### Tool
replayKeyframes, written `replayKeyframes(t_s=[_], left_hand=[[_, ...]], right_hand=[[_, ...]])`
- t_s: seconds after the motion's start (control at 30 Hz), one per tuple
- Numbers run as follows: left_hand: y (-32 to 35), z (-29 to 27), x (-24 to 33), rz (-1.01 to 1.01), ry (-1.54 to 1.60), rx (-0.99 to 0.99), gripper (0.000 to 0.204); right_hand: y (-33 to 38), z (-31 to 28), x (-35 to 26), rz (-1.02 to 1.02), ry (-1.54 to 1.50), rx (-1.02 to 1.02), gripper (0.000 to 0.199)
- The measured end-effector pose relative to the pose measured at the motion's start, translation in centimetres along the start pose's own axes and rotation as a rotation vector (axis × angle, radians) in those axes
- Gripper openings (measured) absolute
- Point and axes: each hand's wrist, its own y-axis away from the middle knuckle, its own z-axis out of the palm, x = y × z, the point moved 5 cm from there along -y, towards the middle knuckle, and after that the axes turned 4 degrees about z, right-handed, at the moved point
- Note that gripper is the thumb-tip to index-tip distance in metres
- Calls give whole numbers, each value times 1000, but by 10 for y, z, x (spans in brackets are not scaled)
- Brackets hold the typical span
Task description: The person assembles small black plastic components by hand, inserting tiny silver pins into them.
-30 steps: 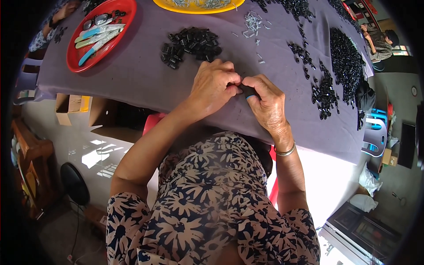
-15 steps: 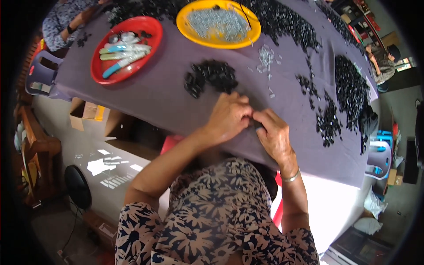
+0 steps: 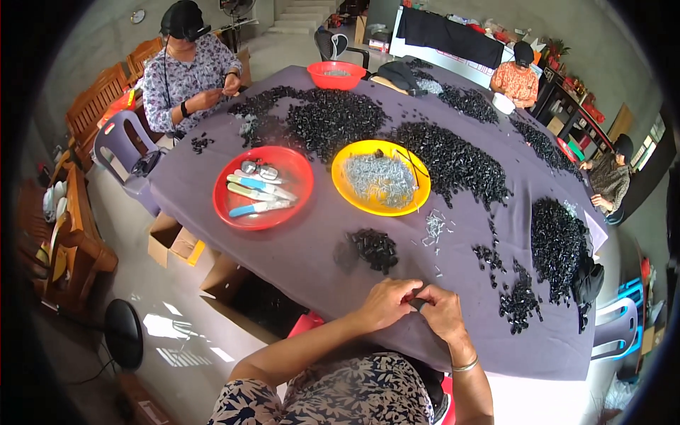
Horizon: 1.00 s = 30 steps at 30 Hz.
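My left hand [image 3: 388, 304] and my right hand [image 3: 443, 313] meet over the near edge of the table, fingers closed and pinching. Between their fingertips a small dark piece [image 3: 418, 303] partly shows; the fingers cover most of it, so its shape is unclear. Just beyond lies a small heap of short black plastic parts [image 3: 375, 249]. Thin silvery metal pins [image 3: 435, 227] are scattered to the right of that heap. A yellow plate [image 3: 342, 196] behind it holds many more such pins.
A red plate [image 3: 225, 212] with several blue- and green-handled tools stands at left. Large heaps of black parts [image 3: 453, 163] spread over the purple-grey cloth [image 3: 297, 262]. Other people [image 3: 191, 78] work around the table. A red bowl [image 3: 336, 78] stands at the far end.
The view has tilted up, so the far table and other people now show. My hands stay together near the table's edge, with the fingers slightly shifted.
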Motion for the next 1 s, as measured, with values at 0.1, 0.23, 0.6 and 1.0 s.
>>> replayKeyframes(t_s=[0.1, 0.23, 0.6, 1.0], left_hand=[[4, 3, 0, -42, 10, -58, 51], [-4, 8, -10, -62, 68, -29, 59], [-19, -2, -19, -69, 30, -90, 49], [-9, 6, -8, -100, -15, -155, 43]], right_hand=[[-7, 0, 16, 265, 9, -122, 12], [-26, -5, 21, 424, -90, -289, 18], [-46, 2, -3, 408, 82, -401, 25], [-31, 6, 12, 357, 81, -375, 25]])
